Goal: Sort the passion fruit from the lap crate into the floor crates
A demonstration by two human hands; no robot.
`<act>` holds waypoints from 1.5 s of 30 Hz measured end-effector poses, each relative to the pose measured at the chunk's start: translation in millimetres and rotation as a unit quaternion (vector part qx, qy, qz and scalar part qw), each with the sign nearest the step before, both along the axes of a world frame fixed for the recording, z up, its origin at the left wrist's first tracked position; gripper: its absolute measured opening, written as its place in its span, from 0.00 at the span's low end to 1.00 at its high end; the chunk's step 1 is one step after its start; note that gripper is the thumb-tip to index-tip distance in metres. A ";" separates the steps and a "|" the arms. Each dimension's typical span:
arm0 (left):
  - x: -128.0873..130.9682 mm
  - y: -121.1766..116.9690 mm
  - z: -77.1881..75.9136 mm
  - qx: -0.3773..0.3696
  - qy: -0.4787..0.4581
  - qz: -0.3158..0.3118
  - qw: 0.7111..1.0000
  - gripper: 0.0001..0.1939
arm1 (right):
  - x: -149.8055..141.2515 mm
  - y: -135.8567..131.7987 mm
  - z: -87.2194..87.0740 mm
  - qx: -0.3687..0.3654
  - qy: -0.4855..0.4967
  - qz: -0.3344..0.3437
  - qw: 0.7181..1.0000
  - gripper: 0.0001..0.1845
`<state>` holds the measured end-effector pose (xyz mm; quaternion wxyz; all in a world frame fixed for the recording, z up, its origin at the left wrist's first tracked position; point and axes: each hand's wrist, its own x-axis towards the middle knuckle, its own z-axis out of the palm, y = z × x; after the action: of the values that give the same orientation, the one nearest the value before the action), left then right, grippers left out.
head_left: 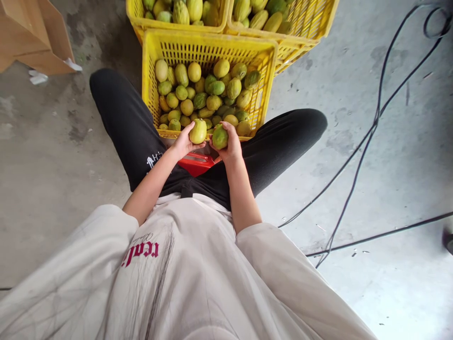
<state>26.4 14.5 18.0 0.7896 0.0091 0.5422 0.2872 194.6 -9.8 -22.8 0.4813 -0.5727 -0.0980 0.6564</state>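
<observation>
I sit with a yellow plastic crate (152, 71) between my legs, filled with several green and yellow fruits (212, 89). My left hand (183, 141) grips a yellow-green fruit (198, 131) at the crate's near edge. My right hand (231, 147) grips a greener fruit (220, 137) just beside it. Both fruits are held close together above the crate's near rim. A red object (196, 163) shows under my hands, between my thighs.
Two more yellow crates (311, 23) of larger fruits stand behind the near one. A cardboard box (33, 33) lies at the upper left. Black cables (368, 137) run across the concrete floor (53, 156) at the right.
</observation>
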 end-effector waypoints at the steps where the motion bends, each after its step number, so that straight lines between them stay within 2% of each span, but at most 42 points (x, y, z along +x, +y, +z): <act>1: 0.1 0.1 -1.2 0.000 0.000 0.003 1.000 0.30 | 0.1 0.0 1.5 -0.007 -0.005 -0.008 1.000 0.26; 6: 1.6 0.4 -2.4 -0.003 0.004 0.008 1.000 0.29 | -0.8 -1.2 13.8 0.031 -0.041 -0.031 0.998 0.25; 10: 2.7 0.3 0.2 -0.002 0.017 0.007 1.000 0.30 | -2.4 -1.9 17.4 0.057 -0.049 -0.033 0.997 0.25; 13: 2.6 0.2 1.3 0.002 0.017 0.007 1.000 0.30 | -5.9 0.4 16.0 0.052 -0.035 -0.026 0.998 0.23; 16: 2.0 0.3 1.7 0.008 0.010 0.010 1.000 0.27 | -8.9 3.8 13.4 0.042 0.026 -0.018 0.999 0.19; 19: 0.9 0.9 3.1 0.007 0.006 0.021 1.000 0.24 | -8.8 5.1 10.9 0.058 0.061 0.000 0.996 0.20; 25: -0.3 1.8 4.1 -0.009 0.000 0.059 0.998 0.24 | -1.8 1.5 6.2 0.099 0.016 0.002 0.995 0.25; 28: 0.0 1.7 1.4 -0.007 0.001 0.052 0.999 0.24 | 0.0 0.7 4.9 0.106 0.023 -0.009 0.994 0.26; 33: -0.1 1.3 -2.5 0.019 0.005 0.031 0.999 0.22 | -2.8 3.8 4.3 0.139 0.044 -0.013 0.989 0.22; 36: -0.7 1.0 -5.1 0.028 0.007 0.025 0.999 0.22 | -3.0 4.7 2.7 0.169 0.016 -0.006 0.985 0.26; 40: -1.7 0.9 -10.4 0.026 0.016 0.025 0.999 0.23 | 1.7 2.6 -1.6 0.154 -0.011 0.019 0.988 0.33; 45: -2.5 0.5 -13.9 0.030 0.009 0.024 0.999 0.23 | 3.6 -0.7 -3.0 0.125 0.002 0.028 0.992 0.33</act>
<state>23.9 15.0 4.2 0.7772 0.0227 0.5401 0.3222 198.2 -10.5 -25.7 0.5309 -0.5038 -0.1945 0.6531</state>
